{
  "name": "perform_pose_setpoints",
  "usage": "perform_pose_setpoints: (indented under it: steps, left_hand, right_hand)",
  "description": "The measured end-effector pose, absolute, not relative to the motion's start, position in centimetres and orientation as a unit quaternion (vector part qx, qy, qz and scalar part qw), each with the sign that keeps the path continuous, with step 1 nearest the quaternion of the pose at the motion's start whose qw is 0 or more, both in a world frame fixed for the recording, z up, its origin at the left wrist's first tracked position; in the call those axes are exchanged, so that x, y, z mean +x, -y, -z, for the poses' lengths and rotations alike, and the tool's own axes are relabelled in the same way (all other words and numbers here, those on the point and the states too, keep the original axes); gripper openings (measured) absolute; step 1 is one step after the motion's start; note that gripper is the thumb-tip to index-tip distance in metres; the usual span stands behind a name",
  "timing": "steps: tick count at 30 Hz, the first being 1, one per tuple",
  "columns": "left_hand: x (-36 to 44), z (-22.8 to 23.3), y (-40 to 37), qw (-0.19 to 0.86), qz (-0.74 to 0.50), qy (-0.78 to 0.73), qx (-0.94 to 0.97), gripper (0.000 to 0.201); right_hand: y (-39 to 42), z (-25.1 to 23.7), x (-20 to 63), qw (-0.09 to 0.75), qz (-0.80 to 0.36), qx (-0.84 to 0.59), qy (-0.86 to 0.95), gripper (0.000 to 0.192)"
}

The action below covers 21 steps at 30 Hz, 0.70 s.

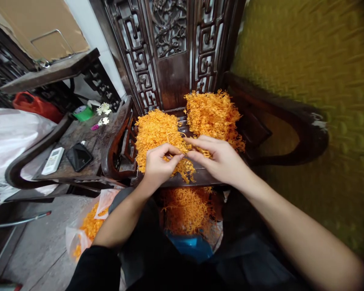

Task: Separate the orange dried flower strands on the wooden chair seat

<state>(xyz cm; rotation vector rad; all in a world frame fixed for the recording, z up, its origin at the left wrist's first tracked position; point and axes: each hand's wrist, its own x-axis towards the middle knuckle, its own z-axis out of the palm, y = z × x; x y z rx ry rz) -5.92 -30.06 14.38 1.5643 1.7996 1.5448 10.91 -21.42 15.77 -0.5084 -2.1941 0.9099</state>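
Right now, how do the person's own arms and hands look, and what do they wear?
Both hands, the left hand and the right hand, are bare: no gloves, rings or watch show. The forearms are bare too. A black sleeve is pushed up on the left arm. The right arm shows no sleeve in view.

We're looking from a single head-worn camera, pitched forward and steeply down over our own forearms, so the left hand (158, 163) and right hand (220, 158) sit close in the middle of the frame. Straight ahead and near is the dark carved chair (172, 60), its back filling the far top edge, while our lap fills the near bottom edge. The wide lens bends the side table (79, 137) away left and the yellow wall (315, 81) away right.
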Motion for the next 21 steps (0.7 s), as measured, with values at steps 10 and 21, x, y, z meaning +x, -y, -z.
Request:
perform_pose_setpoints:
  steps: [10,21]
  left_hand:
    - [-7.5,-14.9,30.2,0.251,-0.530,-0.617,0.525,0.019]
    - [-7.6,-15.1,30.5,0.363,-0.500,-0.541,0.572,0.021]
  right_hand:
    - [15.4,-16.3,12.9,0.608,-0.456,-0.337,0.556,0.022]
    - [19.7,-16.7,11.6,0.328,-0.237,-0.111,0.908,0.025]
